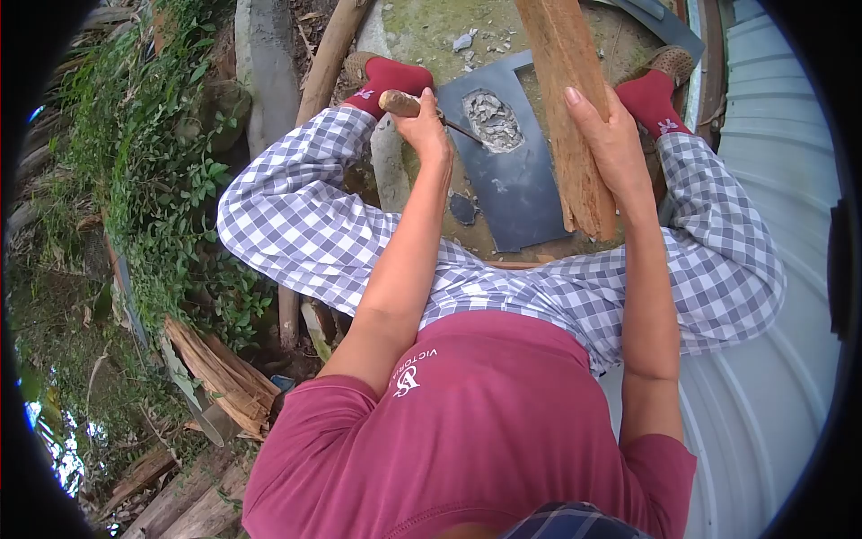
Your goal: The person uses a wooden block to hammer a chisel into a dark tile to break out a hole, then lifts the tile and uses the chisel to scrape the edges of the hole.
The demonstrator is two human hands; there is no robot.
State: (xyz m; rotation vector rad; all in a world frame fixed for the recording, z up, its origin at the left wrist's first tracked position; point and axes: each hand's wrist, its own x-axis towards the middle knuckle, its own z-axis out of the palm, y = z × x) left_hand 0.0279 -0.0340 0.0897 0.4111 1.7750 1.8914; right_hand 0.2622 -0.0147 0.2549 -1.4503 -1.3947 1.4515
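Note:
My left hand is closed around a tool with a rounded wooden handle and a thin metal shaft. The shaft points down to the right, its far end overlapping the edge of a lumpy grey heap that looks like mortar. Beneath the heap lies a flat dark grey sheet on the ground between my feet. My right hand grips a long rough wooden plank, thumb across its upper face and the other fingers hidden behind its edge. The plank slants over the right side of the sheet.
Grey crumbs and a small dark piece lie on the mossy concrete. At left are a wooden pole, leafy plants and split logs. Ribbed metal sheeting runs along the right.

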